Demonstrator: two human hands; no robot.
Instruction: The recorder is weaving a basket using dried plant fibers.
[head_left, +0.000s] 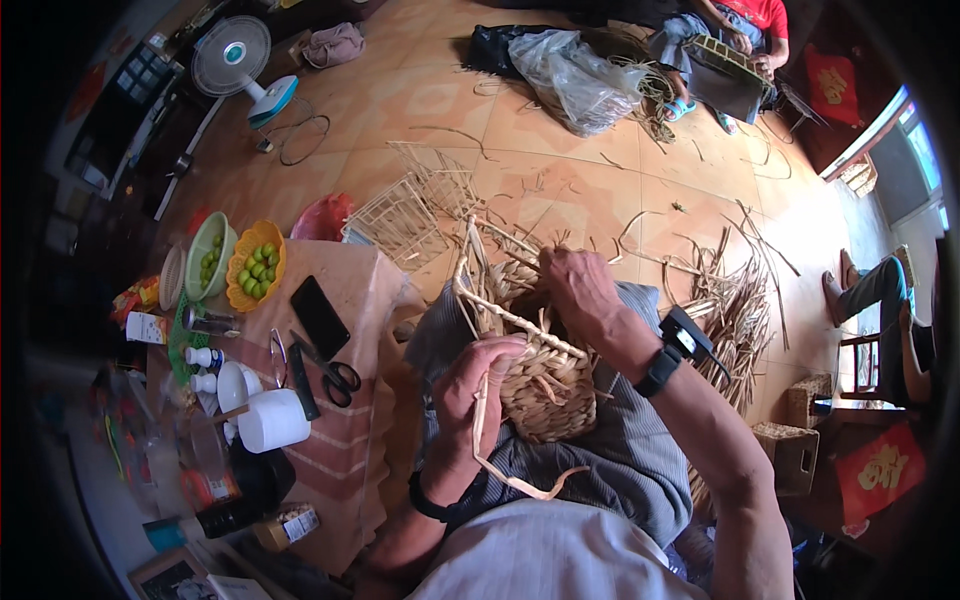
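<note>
A half-woven basket [548,400] of thick, pale dried-plant strands sits on my lap, with a thin frame bar along its upper edge. My left hand [472,388] is closed at its near left rim, the thumb lying along the edge. A long loose strand [530,487] hangs below that hand and curls over my lap. My right hand [583,290] is closed at the far right side of the basket, fingertips pressed together around strands whose short ends stick up. Part of the basket's inside is hidden behind it.
At the left, a cloth-covered table [345,460] holds scissors [341,382], a phone [320,317], bowls of green fruit [257,268] and a white cup [273,421]. Bare basket frames [398,225] stand ahead. Loose strands [735,320] lie at the right. Two other people sit farther off.
</note>
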